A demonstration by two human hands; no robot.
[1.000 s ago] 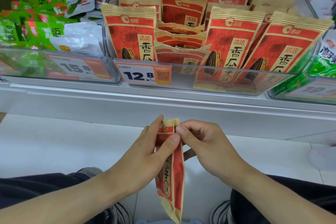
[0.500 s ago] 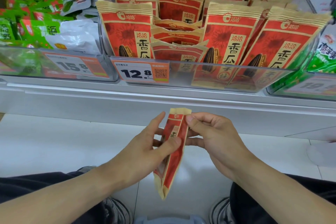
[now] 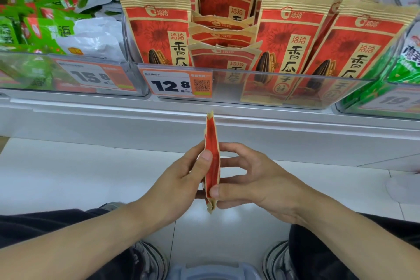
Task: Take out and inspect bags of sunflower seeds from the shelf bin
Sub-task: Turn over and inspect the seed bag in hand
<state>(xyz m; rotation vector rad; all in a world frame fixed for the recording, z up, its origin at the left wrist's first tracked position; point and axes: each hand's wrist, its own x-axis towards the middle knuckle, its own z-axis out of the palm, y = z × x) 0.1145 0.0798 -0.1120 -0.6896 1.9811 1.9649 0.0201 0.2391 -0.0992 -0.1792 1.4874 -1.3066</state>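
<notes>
Bag in the hands: one red and tan bag of sunflower seeds point(image 3: 212, 161) is out of the bin, held below the shelf, at about 6 o'clock from the price tag point(image 3: 179, 83). It stands up tall and we see only its thin edge.
Left hand: the left hand point(image 3: 179, 179) holds the bag from 9 o'clock. Its thumb presses on the red side near the middle, and its fingers point(image 3: 200, 194) curl round the back.
Right hand: the right hand point(image 3: 256, 183) holds it from 3 o'clock. The thumb pinches the low part of the bag, and the other fingers spread out behind it.
Shelf bin: the clear shelf bin point(image 3: 295, 88) sits at 12 o'clock, still full of the same bags point(image 3: 293, 38), standing in rows.
Next door: green snack packs point(image 3: 38, 27) fill the bin at 10 o'clock.
How the bag feels: it looks light and thin, and a bit crinkly. It may bend easily. The seeds inside can probably slide around.
Where to hold: the flat sides are best, with a thumb on one side and fingers on the other. The tan strip at the top looks good for a pinch too.
Not sure: the front of the bag is turned away, so I cannot tell what is printed on it.
</notes>
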